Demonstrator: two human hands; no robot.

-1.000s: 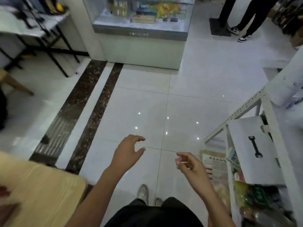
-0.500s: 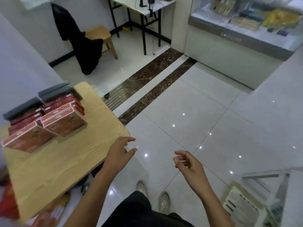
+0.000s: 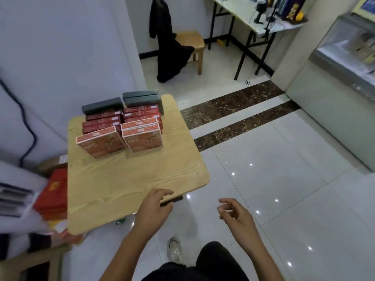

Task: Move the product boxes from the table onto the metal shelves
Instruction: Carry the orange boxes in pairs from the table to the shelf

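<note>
Several product boxes stand in two rows on the far part of a light wooden table (image 3: 125,185). The front ones are orange-red boxes (image 3: 143,138), behind them dark red boxes (image 3: 101,120), and at the back dark grey boxes (image 3: 140,98). My left hand (image 3: 154,207) hovers over the table's near right edge, fingers loosely curled, holding nothing. My right hand (image 3: 235,213) hangs over the floor to the right of the table, fingers loosely curled and empty. The metal shelves are out of view.
A grey wall (image 3: 60,47) runs left of the table. Red cartons (image 3: 54,193) lie stacked on the floor at the table's left. Farther back are a wooden stool (image 3: 192,43) with a black garment (image 3: 170,51), a folding desk (image 3: 253,19) and a glass display counter (image 3: 341,63).
The view has swung left from the shelf to the table, which now lies straight ahead with the boxes. Both hands stay empty; the left one now reaches over the table edge.
</note>
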